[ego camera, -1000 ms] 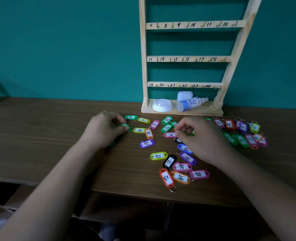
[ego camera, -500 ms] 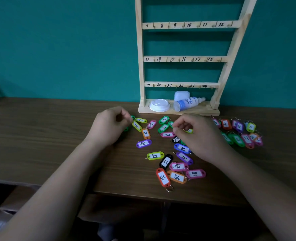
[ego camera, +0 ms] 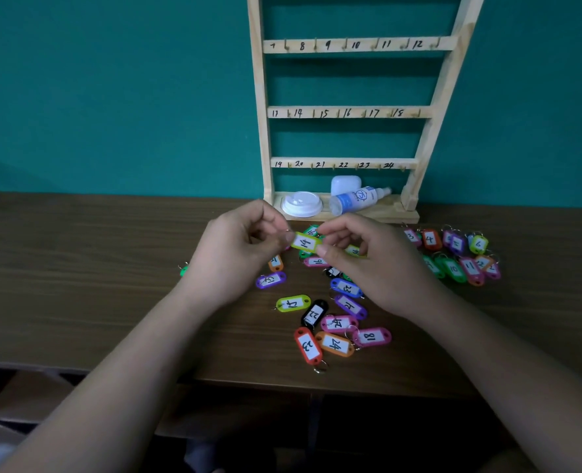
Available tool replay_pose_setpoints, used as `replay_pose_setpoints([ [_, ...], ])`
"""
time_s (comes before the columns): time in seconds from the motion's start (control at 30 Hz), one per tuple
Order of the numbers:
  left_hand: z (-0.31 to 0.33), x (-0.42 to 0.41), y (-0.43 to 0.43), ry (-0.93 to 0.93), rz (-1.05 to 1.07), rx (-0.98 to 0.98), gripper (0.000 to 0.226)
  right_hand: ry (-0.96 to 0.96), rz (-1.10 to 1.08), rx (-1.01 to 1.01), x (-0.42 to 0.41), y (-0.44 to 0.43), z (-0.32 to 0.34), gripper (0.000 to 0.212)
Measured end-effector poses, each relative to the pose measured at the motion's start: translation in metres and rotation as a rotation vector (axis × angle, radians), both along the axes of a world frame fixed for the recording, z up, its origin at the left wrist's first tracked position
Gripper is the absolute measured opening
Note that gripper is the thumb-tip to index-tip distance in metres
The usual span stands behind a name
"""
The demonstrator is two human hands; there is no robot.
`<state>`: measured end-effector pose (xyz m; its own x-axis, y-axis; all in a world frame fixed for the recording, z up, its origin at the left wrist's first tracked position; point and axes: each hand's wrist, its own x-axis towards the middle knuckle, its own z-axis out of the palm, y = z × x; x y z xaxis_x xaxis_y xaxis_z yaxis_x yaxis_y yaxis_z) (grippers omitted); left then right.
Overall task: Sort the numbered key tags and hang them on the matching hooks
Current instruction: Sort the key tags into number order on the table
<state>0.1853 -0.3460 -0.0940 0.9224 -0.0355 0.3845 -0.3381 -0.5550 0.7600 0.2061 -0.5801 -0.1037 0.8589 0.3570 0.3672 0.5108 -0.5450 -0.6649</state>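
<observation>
A yellow key tag marked 14 is lifted just above the table, held from both ends. My left hand pinches its ring end and my right hand pinches its other end. Below and around my hands lie several coloured numbered tags, among them an orange 24, a pink 18 and a purple 13. Another group of tags lies at the right. The wooden hook rack stands against the wall with rows numbered 7 to 24; its visible hooks are bare.
A white lid, a spray bottle and a small white case rest on the rack's base. One green tag lies apart at the left. The brown table's front edge runs below the tags.
My left hand picked up the yellow 14 tag and brought it to the centre. My right hand rose off the pile and took hold of its other end.
</observation>
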Motion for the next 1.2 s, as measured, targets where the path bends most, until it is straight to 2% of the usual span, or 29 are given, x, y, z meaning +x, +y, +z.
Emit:
replay_pose_setpoints([
  [0.23,0.001,0.006,-0.012,0.046,-0.129,-0.061,0.007,-0.016,-0.027,0.028,0.000,-0.002,-0.002,0.001],
  [0.33,-0.005,0.022,-0.004,0.035,-0.067,-0.049,0.003,0.009,-0.062,0.061,0.002,-0.006,-0.001,0.004],
  [0.53,-0.023,0.060,0.028,-0.008,0.168,0.236,0.010,0.049,-0.138,0.105,0.007,-0.018,-0.001,0.005],
  [0.7,-0.038,0.075,0.038,0.088,0.183,0.516,0.031,0.063,-0.158,0.123,0.008,-0.027,-0.001,0.006],
  [0.77,-0.043,0.077,0.037,0.135,0.180,0.573,0.032,0.068,-0.158,0.129,0.008,-0.029,-0.001,0.006],
  [1.07,-0.044,0.084,0.032,0.181,0.236,0.549,0.008,0.059,-0.186,0.125,0.008,-0.035,-0.001,0.006],
  [1.2,-0.041,0.084,0.031,0.201,0.266,0.534,0.008,0.070,-0.203,0.100,0.007,-0.040,0.001,0.005],
])
